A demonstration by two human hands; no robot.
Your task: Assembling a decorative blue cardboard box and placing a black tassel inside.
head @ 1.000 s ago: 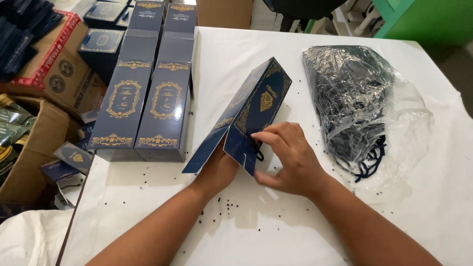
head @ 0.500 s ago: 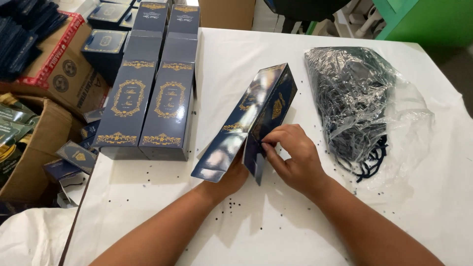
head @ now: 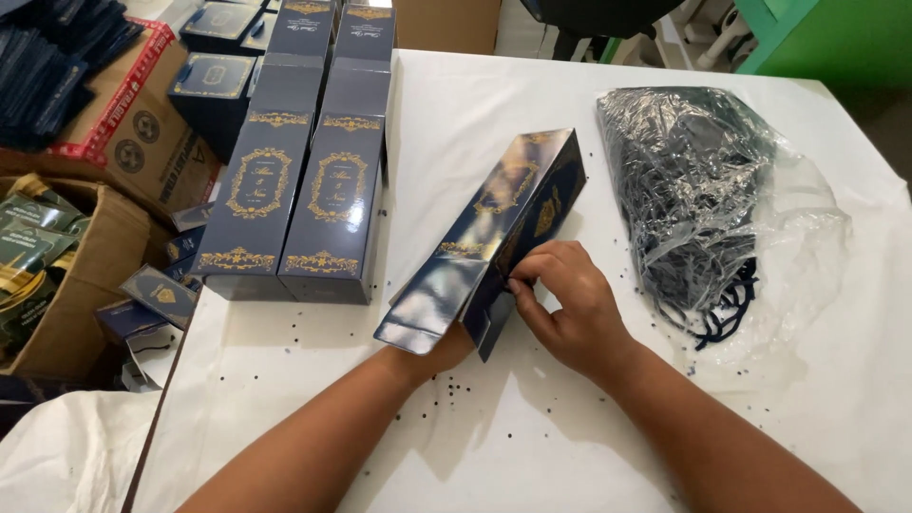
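1. Two hands grasp one navy box [head: 494, 228] on the white counter [head: 532, 437]: left hand [head: 439, 344] beneath, right hand [head: 565, 309] fingers [head: 528, 269] pinching its side flap.
2. Its long axis runs near-left to far-right, open end nearest.

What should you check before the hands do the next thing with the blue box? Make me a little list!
1. Left hand holds the blue box from underneath: ok, though mostly hidden behind it.
2. Right hand fingertips pinch at the box's side edge: ok.
3. What the fingers grip, cord or flap: cannot tell, too small.
4. Box lifted and tilted off the white table: ok.
5. Plastic bag of dark cords lies close on the right, apart from the hand: ok.
6. Finished boxes lie flat on the left, out of the way: ok.
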